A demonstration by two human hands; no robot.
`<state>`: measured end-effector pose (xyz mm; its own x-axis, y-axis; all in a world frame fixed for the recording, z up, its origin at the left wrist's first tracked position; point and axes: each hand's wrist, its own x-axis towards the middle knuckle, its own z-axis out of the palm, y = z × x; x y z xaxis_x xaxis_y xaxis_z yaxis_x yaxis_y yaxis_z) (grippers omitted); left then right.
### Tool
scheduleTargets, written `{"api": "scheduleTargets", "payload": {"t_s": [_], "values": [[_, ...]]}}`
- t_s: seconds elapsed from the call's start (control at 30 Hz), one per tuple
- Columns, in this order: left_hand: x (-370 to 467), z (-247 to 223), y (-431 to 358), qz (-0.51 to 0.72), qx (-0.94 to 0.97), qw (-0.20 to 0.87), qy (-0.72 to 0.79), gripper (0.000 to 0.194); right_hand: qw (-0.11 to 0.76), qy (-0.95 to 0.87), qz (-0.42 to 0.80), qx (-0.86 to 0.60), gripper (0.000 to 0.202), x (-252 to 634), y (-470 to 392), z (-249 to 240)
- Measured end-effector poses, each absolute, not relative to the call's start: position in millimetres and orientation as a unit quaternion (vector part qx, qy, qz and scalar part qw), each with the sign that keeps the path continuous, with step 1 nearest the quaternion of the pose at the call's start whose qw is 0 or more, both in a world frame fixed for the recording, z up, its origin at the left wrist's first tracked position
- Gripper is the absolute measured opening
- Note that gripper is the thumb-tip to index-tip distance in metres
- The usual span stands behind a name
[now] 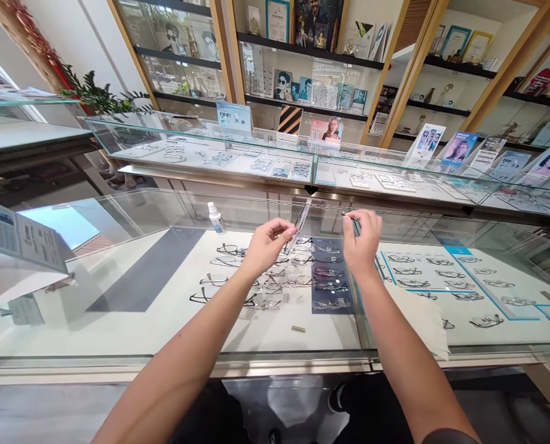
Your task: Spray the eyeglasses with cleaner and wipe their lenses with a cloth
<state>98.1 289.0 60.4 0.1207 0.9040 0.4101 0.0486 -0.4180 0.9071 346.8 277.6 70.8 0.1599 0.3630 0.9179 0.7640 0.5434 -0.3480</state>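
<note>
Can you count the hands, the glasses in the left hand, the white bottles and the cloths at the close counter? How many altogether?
Hands: 2, left hand and right hand
Held glasses: 1, thin glasses
Bottles: 1, white bottle
Cloths: 1, cream cloth
Total: 5

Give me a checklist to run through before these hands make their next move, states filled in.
1. Eyeglasses gripped by the left hand: ok, held between thumb and finger.
2. Thin dark item in the right hand identified: cannot tell, mostly hidden by the fingers.
3. One hand free: not ok, both are holding something.
4. Spray bottle upright: ok, standing beyond the left hand.
5. Pale cloth within reach: ok, probably; it lies beside the right arm.
6. Eyeglasses clean: cannot tell, too small to judge.
</note>
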Motion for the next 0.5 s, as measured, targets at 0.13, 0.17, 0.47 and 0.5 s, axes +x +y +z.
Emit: {"api": "scheduleTargets", "payload": {"t_s": [0.13, 0.17, 0.47, 0.5], "values": [[104.0, 59.4, 285.1, 0.572, 0.619, 0.397, 0.364, 0.042, 0.603, -0.644, -0.218, -0.417, 0.01, 330.1, 268.7, 61.7], [105.5, 59.0, 283.9, 0.573, 0.618, 0.399, 0.361, 0.042, 0.58, -0.683, -0.197, -0.398, 0.011, 323.8, 265.3, 58.6], [116.5, 54.1, 273.7, 0.541, 0.642, 0.402, 0.365, 0.04, 0.486, -0.768, -0.128, -0.396, 0.025, 301.9, 254.3, 46.5], [116.4, 53.2, 274.3, 0.546, 0.638, 0.4, 0.366, 0.04, 0.487, -0.763, -0.133, -0.403, 0.024, 303.0, 255.0, 46.4]]}}
